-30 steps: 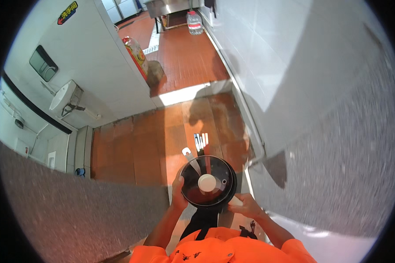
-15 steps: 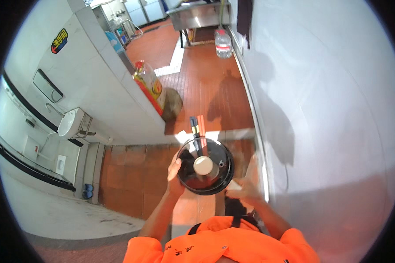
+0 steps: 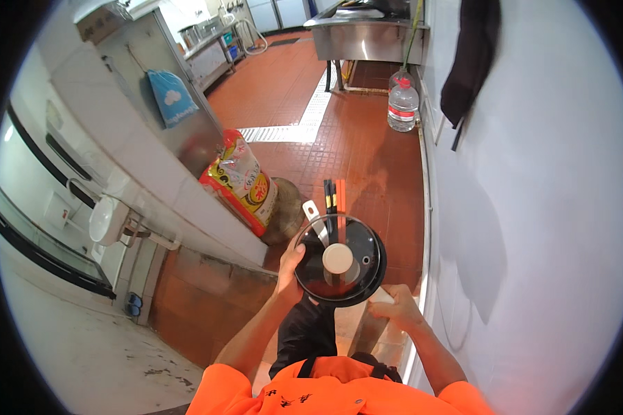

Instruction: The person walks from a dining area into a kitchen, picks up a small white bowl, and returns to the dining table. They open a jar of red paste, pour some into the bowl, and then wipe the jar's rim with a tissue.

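Observation:
In front of me I carry a dark pan (image 3: 381,271) topped by a clear glass lid (image 3: 349,238) with a cream knob (image 3: 337,259). My right hand (image 3: 401,310) is closed around the pan's pale handle (image 3: 381,296). At the left rim my left hand (image 3: 290,268) grips the pan and lid, thumb on the edge and the other fingers mostly hidden below. Black chopsticks (image 3: 330,196), reddish chopsticks (image 3: 340,196) and a white utensil handle with a hole (image 3: 311,210) stick out past the far rim. Their lower parts show through the glass.
A printed sack (image 3: 246,187) leans by the left wall corner ahead. A large water bottle (image 3: 403,107) stands at the right, near a steel sink (image 3: 363,45). Dark cloth (image 3: 471,59) hangs on the right wall. A white washbasin (image 3: 109,220) is at the left.
I have moved forward and the view has turned, so the sack and sink appear nearer. The pan stays in both hands; more of the white utensil handle shows.

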Demonstrator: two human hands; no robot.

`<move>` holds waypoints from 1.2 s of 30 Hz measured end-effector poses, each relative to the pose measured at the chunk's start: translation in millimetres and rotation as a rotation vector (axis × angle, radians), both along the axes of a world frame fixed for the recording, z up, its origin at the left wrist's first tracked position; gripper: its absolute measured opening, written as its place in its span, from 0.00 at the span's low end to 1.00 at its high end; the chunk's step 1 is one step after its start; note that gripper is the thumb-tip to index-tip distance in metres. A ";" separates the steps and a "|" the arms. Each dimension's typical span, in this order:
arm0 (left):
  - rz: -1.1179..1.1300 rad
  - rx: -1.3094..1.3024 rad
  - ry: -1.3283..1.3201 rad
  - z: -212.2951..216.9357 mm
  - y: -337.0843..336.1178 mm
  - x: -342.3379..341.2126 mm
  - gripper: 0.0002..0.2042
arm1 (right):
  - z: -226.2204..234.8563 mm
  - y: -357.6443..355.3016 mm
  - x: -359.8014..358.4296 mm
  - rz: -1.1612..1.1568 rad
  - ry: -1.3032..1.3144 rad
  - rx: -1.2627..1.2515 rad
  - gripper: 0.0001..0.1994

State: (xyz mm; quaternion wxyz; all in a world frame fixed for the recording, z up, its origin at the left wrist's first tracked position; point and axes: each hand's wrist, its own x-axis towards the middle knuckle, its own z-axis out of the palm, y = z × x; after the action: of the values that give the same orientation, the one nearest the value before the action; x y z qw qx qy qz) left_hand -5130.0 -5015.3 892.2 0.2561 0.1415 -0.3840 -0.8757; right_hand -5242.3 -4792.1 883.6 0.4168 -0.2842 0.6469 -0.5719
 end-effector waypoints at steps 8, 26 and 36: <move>0.029 -0.044 0.132 81.3 -135.9 -196.1 0.29 | 101.3 -138.6 -195.5 0.010 -0.040 0.094 0.09; 0.273 -0.023 0.074 256.2 -405.6 -461.0 0.29 | 270.3 -449.6 -521.4 0.278 -0.039 0.029 0.10; 0.470 0.049 0.123 241.5 -601.3 -529.6 0.29 | 263.5 -689.1 -627.9 0.513 -0.049 0.069 0.11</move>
State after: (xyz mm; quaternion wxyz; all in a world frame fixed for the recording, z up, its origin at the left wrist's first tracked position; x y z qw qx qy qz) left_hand -5659.6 -5616.6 1133.7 0.4722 0.1799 -0.3027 -0.8081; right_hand -5870.2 -5481.1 1147.1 0.5732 -0.4104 0.5624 -0.4320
